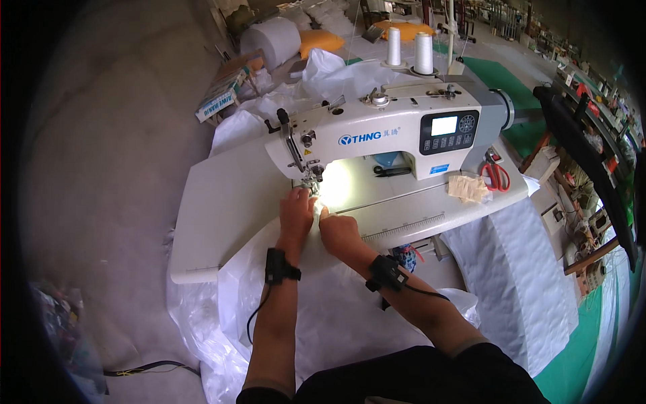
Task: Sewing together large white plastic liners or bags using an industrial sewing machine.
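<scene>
A white sewing machine (377, 135) stands on a pale table, its lamp lit beside the needle and presser foot (311, 186). My left hand (295, 210) is at the presser foot, fingers closed on the edge of a thin white sheet (323, 289). Close to its right, my right hand (338, 231) pinches the same sheet, thumb and fingers together. From the hands the sheet hangs over the table's front edge toward my lap. The very edge between my fingertips is small and washed out by the lamp. Black bands with cables circle both wrists.
Black thread snips (391, 172) lie under the machine arm. Red-handled scissors (496, 176) and a pack of beige labels (469, 189) sit at the table's right. Two thread cones (423, 54) stand behind. More white sheeting (518, 283) hangs at right; a carton (217, 102) is back left.
</scene>
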Available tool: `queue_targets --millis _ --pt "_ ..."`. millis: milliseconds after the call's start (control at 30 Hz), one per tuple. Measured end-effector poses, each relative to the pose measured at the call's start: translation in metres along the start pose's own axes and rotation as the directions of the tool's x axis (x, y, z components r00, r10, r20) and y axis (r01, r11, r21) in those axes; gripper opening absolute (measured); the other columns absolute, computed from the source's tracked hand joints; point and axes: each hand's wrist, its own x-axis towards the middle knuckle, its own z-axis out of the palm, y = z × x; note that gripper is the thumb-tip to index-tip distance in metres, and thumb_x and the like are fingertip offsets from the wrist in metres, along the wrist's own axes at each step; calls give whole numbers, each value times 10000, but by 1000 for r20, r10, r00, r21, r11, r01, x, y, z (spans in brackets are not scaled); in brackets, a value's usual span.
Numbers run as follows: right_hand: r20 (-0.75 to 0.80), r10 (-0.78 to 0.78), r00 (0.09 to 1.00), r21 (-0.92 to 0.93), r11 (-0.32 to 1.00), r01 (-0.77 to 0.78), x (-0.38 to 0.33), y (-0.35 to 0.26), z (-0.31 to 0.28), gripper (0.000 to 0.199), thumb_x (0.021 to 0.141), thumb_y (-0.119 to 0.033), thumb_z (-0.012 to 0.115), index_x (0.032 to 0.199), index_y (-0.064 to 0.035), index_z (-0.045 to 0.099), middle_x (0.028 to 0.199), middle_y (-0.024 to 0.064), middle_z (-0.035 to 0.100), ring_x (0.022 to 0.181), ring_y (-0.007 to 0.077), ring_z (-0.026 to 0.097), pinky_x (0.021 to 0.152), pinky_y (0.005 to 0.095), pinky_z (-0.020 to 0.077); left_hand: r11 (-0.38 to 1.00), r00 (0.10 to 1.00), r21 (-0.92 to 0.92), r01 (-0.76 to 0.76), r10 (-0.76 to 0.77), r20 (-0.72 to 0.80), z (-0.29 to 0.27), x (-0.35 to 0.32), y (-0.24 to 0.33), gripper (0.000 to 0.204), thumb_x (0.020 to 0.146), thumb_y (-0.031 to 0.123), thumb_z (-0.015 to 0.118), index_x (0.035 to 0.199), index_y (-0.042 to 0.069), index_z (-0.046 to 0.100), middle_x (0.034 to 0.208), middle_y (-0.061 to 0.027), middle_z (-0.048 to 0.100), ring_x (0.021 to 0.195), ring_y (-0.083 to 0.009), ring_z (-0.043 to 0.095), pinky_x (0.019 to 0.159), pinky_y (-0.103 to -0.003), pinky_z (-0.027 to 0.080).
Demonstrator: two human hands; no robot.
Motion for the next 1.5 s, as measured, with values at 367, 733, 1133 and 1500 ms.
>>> queue_targets --millis 367,733,1133,1500 --pt "64 41 997 61 997 -45 17 -13 -3 109 818 -121 623 887 -61 684 757 74 702 720 221 714 586 346 552 969 988 -239 -66 97 120 -8 -4 -5 215 845 124 673 1045 46 684 1120 -124 640 1035 -323 592 908 -396 485" --pt "174 112 978 111 985 -133 37 -20 -2 111 841 -125 611 873 -98 713 834 82 723 805 235 722 657 358 567 949 995 -306 -72 92 50 -5 4 -19 184 858 134 676 1002 19 689 1074 -132 654 1018 -318 602 870 -389 506" --pt "16 259 966 453 859 -238 29 -1 1 187 810 -121 615 947 1 650 764 153 691 621 264 685 531 360 523 959 993 -281 -30 60 101 -12 2 -25 211 840 -13 578 1020 30 680 1088 -120 672 1047 -309 621 905 -391 513" --pt "579 -15 815 785 281 -552 -89 33 -15 288 851 -293 718 967 -31 736 783 -14 657 661 76 577 595 239 460 966 970 -179 184 -150 192 -100 -61 41 241 900 101 550 1100 44 672 1098 -177 665 1047 -341 622 912 -418 503"
